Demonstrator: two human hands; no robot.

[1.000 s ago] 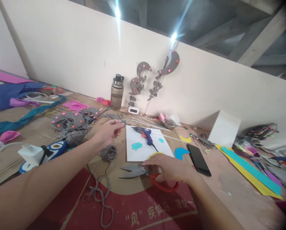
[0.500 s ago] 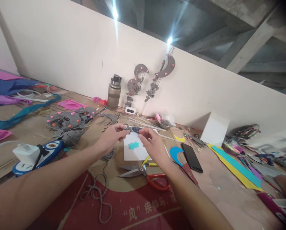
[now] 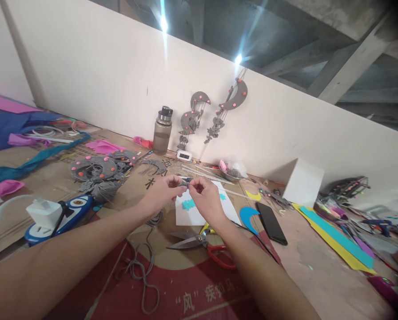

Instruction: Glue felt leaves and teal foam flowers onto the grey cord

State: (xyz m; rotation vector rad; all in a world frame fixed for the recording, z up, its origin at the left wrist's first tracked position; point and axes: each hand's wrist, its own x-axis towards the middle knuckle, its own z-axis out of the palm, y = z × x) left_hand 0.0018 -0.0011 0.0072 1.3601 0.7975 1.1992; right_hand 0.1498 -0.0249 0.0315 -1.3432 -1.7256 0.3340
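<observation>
My left hand (image 3: 164, 194) and my right hand (image 3: 207, 199) meet over a white sheet (image 3: 189, 218). Both pinch a small dark grey piece (image 3: 185, 182), mostly covered by the fingers; its exact kind I cannot make out. Turquoise cut-out shapes (image 3: 187, 204) lie on the sheet beneath. Closer to me, large scissors (image 3: 189, 242) with red and yellow handles rest with their blades apart, partly behind my right forearm. Grey cord (image 3: 144, 278) trails loosely in front of my left hand.
Left are a blue power strip (image 3: 74, 206) and grey crescents with pink dots (image 3: 94, 168). A water bottle (image 3: 162, 133) stands at the wall beside hanging grey ornaments (image 3: 234, 95). Right lie a blue crescent (image 3: 248, 218), a black phone (image 3: 271, 223) and coloured strips (image 3: 339, 238).
My right hand has moved in towards the left, so the fingertips nearly touch and hide more of the grey piece. The whole view has shifted slightly.
</observation>
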